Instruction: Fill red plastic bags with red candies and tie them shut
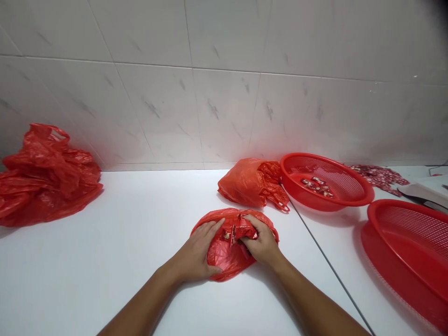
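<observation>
Above the small red bag (224, 263), the left hand (194, 252) has white countertop (140, 233) to pass over toward the crumpled red plastic bag (45, 179) at far left. The right hand (261, 240) meets an orange-red plastic bag (243, 184) and a red mesh basket (325, 163) ahead, a second red basket (402, 210) farther right, and the tiled wall (224, 79) behind them

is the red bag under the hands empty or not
Not empty: small wrapped sweets show at the mouth of the red plastic bag, between the left hand and right hand.
</observation>
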Demonstrator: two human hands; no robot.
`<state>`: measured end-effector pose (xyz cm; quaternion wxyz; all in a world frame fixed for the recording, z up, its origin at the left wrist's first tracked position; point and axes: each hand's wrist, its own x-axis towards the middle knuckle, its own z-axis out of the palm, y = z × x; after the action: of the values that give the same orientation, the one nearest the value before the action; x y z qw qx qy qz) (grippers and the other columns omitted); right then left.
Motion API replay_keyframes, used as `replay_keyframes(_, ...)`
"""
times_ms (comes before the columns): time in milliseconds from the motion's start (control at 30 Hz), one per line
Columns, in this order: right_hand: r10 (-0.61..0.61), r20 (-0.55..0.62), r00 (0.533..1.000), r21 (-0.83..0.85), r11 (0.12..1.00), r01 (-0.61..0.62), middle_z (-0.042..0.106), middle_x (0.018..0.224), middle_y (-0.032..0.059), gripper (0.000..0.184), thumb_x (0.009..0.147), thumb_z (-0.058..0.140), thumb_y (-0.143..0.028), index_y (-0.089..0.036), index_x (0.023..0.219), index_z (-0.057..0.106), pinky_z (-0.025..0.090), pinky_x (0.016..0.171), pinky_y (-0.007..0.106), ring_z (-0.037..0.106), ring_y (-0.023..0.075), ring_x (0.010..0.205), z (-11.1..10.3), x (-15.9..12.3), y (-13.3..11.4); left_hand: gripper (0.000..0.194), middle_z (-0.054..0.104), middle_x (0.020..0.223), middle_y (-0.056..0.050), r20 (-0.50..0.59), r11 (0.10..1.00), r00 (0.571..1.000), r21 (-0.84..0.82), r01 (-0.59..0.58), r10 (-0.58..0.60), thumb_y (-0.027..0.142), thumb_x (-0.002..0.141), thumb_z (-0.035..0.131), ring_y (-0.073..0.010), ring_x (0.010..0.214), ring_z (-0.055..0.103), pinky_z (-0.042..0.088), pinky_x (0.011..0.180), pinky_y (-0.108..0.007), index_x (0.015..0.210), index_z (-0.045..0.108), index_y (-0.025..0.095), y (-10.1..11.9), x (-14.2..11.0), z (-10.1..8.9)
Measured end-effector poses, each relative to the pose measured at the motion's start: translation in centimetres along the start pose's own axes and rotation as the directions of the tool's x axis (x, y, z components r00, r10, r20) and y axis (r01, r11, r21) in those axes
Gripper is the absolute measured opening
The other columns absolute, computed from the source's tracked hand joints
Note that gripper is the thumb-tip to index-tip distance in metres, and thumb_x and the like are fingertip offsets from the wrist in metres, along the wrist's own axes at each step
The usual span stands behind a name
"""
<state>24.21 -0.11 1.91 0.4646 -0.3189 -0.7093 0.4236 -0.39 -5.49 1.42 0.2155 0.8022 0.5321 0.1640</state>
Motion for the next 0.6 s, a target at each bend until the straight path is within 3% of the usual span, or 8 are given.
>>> replay_keyframes(100,-0.012,-0.119,0.993,-0.001,1.000,0.012,0.075,0.104,0.0011,0.023,0.086,0.062,-0.017,-0.026,0.105,0.070,0.056,0.091,0.034,0.070,0.0216,0.096,0.1,0.1,0.7,0.129,0.018,0.178,-0.004,0.015,0.999,0.999,0.027,0.035,-0.035,0.028,0.070,0.085,-0.0421,0.162,0.019,0.036,0.126,-0.063,0.170,0.005,0.043,0.3,-0.1,0.0)
replay_keyframes(167,0.005,-0.176,0.984,-0.040,0.999,-0.012,0.075,0.112,0.0025,0.030,0.087,0.062,-0.018,-0.027,0.115,0.070,0.056,0.096,0.037,0.070,0.0235,0.103,0.3,0.0,1.2,0.131,0.011,0.180,-0.002,0.024,0.999,0.999,0.034,0.036,-0.036,0.026,0.071,0.084,-0.0419,0.164,0.013,0.036,0.125,-0.065,0.169,-0.001,0.046,0.6,-0.2,0.0)
replay_keyframes(300,0.037,-0.252,0.967,-0.122,0.990,-0.070,0.073,0.123,0.0066,0.030,0.093,0.064,-0.026,-0.028,0.122,0.071,0.053,0.105,0.044,0.067,0.0277,0.117,0.5,-0.3,1.5,0.129,0.005,0.180,-0.005,-0.017,0.998,0.998,0.018,0.063,-0.063,0.029,0.074,0.083,-0.0449,0.163,0.015,0.039,0.122,-0.066,0.169,-0.002,0.045,1.1,-0.4,-0.3)
replay_keyframes(467,0.035,-0.203,0.979,0.028,0.999,-0.030,0.071,0.135,0.0092,0.033,0.104,0.059,-0.041,-0.025,0.130,0.070,0.053,0.110,0.044,0.067,0.0273,0.125,0.3,-0.4,1.5,0.116,0.005,0.180,-0.006,-0.090,0.997,0.993,0.010,0.077,-0.076,0.038,0.081,0.082,-0.0423,0.162,0.020,0.038,0.125,-0.063,0.169,0.006,0.045,1.4,-0.3,-0.6)
replay_keyframes(600,0.020,-0.136,0.990,0.065,0.998,-0.011,0.070,0.137,0.0093,0.037,0.105,0.057,-0.043,-0.025,0.135,0.068,0.051,0.115,0.043,0.067,0.0262,0.126,0.7,-0.5,1.6,0.114,0.000,0.180,-0.002,-0.052,1.000,0.998,-0.003,0.030,-0.030,0.035,0.081,0.082,-0.0408,0.163,0.018,0.036,0.126,-0.062,0.168,0.009,0.048,1.6,-0.3,-0.7)
